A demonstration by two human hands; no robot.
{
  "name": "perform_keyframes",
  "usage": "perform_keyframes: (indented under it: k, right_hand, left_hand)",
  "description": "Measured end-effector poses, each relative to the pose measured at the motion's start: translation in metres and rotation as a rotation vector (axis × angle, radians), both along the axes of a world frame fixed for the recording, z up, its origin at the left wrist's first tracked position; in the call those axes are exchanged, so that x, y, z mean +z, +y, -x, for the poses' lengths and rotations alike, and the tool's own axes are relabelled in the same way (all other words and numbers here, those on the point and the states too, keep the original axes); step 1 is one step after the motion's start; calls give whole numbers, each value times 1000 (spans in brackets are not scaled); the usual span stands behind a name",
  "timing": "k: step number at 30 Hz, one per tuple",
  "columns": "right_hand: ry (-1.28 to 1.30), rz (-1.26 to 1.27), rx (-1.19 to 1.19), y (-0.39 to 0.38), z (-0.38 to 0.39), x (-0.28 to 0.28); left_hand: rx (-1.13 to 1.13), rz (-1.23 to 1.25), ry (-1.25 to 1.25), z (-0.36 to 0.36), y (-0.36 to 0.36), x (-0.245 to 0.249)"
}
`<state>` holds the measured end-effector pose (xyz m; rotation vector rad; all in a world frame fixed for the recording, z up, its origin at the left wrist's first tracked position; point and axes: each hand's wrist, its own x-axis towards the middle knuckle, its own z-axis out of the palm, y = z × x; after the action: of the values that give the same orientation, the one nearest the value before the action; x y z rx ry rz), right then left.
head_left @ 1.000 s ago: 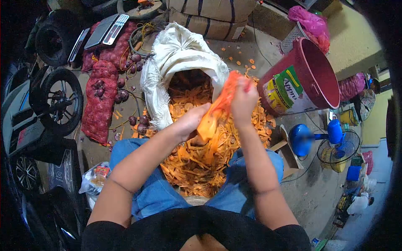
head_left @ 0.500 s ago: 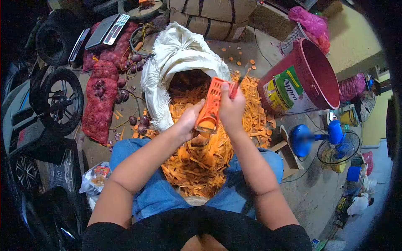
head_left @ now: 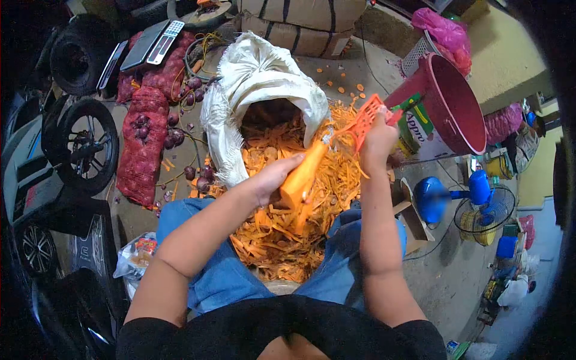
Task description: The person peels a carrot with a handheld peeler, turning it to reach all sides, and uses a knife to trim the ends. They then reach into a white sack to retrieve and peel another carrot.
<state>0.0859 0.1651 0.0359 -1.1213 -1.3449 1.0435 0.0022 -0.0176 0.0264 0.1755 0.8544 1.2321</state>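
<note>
My left hand (head_left: 278,178) is closed round a thick orange carrot (head_left: 306,172), which tilts up and to the right with its narrow end away from me. In my right hand (head_left: 380,141) is an orange-red plastic peeler (head_left: 364,123) with a slotted, broad body. A strip of peel trails from the peeler near the carrot's tip; the two tools of my hands are apart. Below lies a heap of carrot peelings (head_left: 282,243) between my knees. Behind it a white woven sack (head_left: 270,81) lies with its mouth towards me, more carrot bits inside.
A large red bucket (head_left: 441,90) stands at the right, close to my right hand. Red net bags of onions (head_left: 144,156), a scale (head_left: 153,45) and a motorbike wheel (head_left: 90,147) are at the left. A blue fan (head_left: 435,201) lies on the right; cartons (head_left: 300,27) stand behind.
My right hand with the peeler has swung right and outward, off the carrot. More of the carrot now shows in my left hand, which stays nearly in place.
</note>
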Motion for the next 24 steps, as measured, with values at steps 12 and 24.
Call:
perform_keyframes:
  k: [12,24]
  right_hand:
    - [-134,-221,279,-45,15,0]
    - [-42,-68,273,-45,11,18]
  left_hand:
    - [67,93,85,-4,8,-10]
    - [174,67,212,6,10,-4]
